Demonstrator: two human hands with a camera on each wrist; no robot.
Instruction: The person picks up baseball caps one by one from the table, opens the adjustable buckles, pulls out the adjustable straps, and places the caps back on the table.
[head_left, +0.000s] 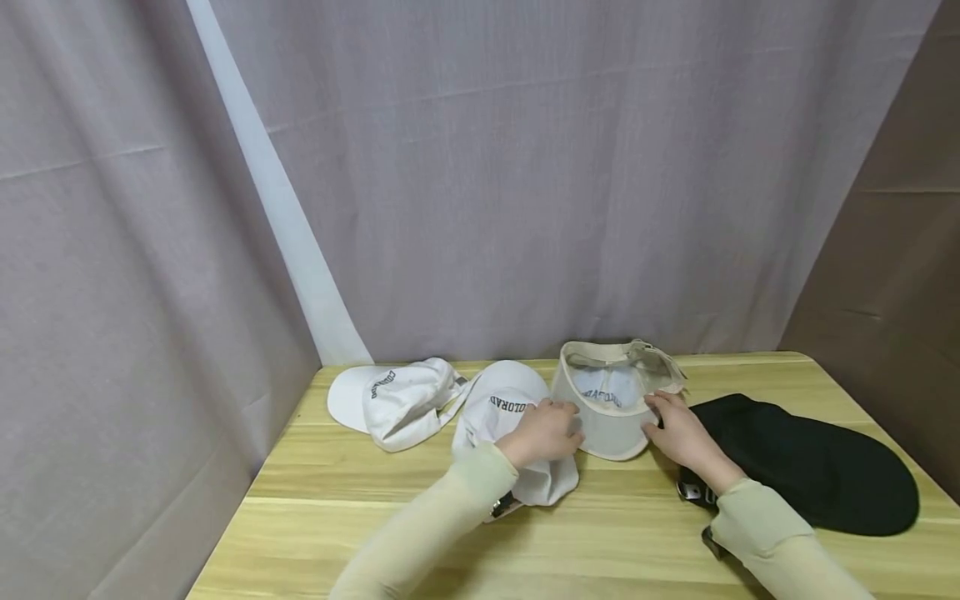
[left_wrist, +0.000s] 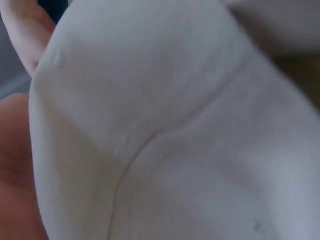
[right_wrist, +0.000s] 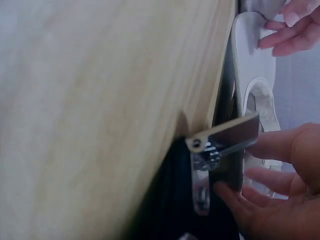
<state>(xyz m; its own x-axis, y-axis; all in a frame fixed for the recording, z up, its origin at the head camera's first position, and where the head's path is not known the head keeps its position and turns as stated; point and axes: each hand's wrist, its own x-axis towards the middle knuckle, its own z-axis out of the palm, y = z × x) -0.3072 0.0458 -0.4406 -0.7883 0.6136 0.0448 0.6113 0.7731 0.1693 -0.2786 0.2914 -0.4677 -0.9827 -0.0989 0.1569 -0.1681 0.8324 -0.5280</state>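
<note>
A beige cap (head_left: 615, 433) lies upside down at the back of the table, its brim toward me and the lettering inside its crown showing. My left hand (head_left: 543, 429) is at the left edge of that brim, above a white cap (head_left: 513, 408) with dark lettering. At the brim's right corner, my right hand (head_left: 678, 429) touches the beige cap with fingers apart. The right wrist view shows the fingertips of both hands along the beige cap (right_wrist: 245, 45). Pale fabric of the white cap (left_wrist: 150, 100) fills most of the left wrist view.
Another white cap (head_left: 408, 400) lies on its side at the left. A black cap (head_left: 810, 467) with a metal buckle (head_left: 688, 492) lies right of my right hand. The wooden table (head_left: 315, 517) ends at the grey curtain (head_left: 525, 208) behind.
</note>
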